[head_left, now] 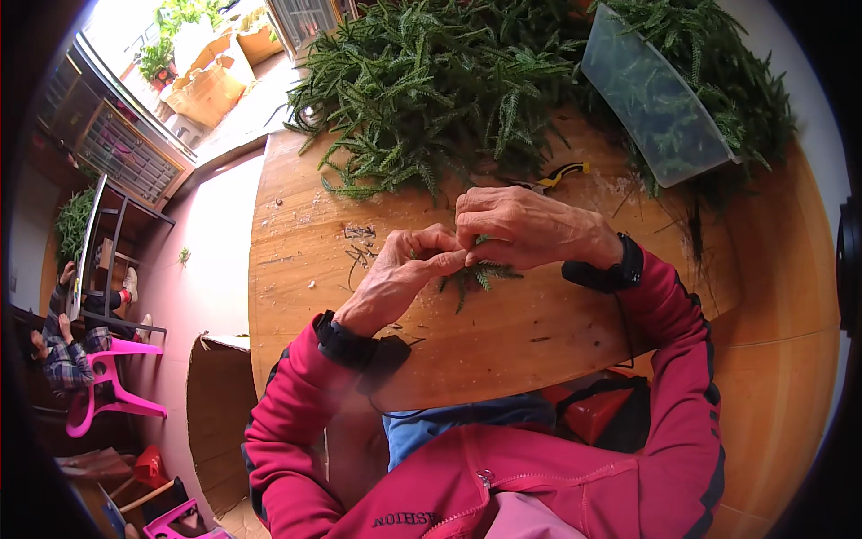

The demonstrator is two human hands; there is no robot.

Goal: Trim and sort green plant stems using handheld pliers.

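Observation:
A small green artificial pine sprig (483, 273) is pinched between my two hands above the wooden table (377, 359). My left hand (409, 269) closes thumb and forefinger on the sprig's top end. From the other side, my right hand (525, 229) is curled with its fingertips meeting the left ones there. The sprig's tips hang down below my fingers, and the exact grip point is hidden by them. Just beyond my right hand lies a pair of pliers (566, 175) with yellow and black handles.
A big heap of green pine branches (440, 81) covers the table's far side. A translucent plastic bin (660, 103) tilts against more branches at the right. Dark wire scraps (359, 247) lie left of my hands. An open cardboard box (220, 422) stands left; another person (67, 355) sits beyond it.

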